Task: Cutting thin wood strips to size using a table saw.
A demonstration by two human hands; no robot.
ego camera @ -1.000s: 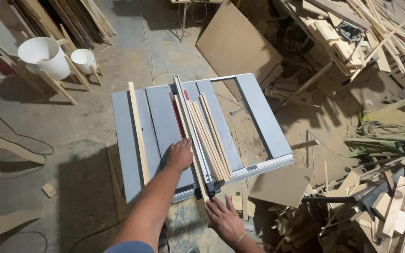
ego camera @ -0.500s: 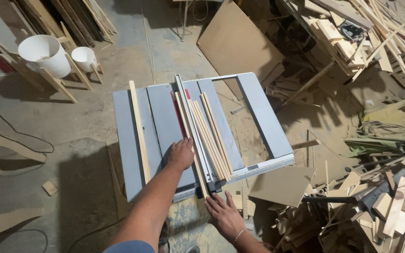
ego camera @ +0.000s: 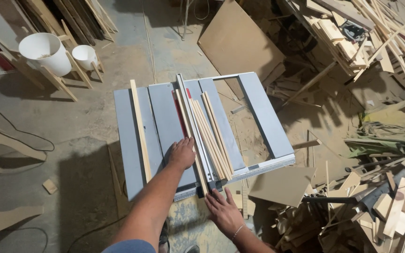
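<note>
a grey table saw tabletop is seen from above and is taken as the landmark. the left hand is laid flat on the tabletop near its front edge, fingers spread and loose, pressed against the left side of a thin wooden strip that runs lengthwise from the near edge toward the far edge. nothing is clamped in this hand; the strip is only touched. the right hand is held just off the front edge of the tabletop, palm down, fingers extended toward the near end of the same strip beside the fence rail; whether the fingertips touch the strip cannot be told. this hand is likewise open and grips nothing.

just right of the fence rail, a bundle of thin wooden strips is laid on the tabletop, lengthwise and slightly fanned. a red insert is visible just left of the pressed strip. well to the left on the tabletop, a single wider wooden slat lies lengthwise, apart from both hands.

beyond the far left corner of the tabletop, two white buckets are set on wooden stands. beyond the far right corner, a brown board lies on the floor. to the right of the tabletop, heaps of wood offcuts are piled. sawdust is spread on the floor under the open right part of the tabletop.
</note>
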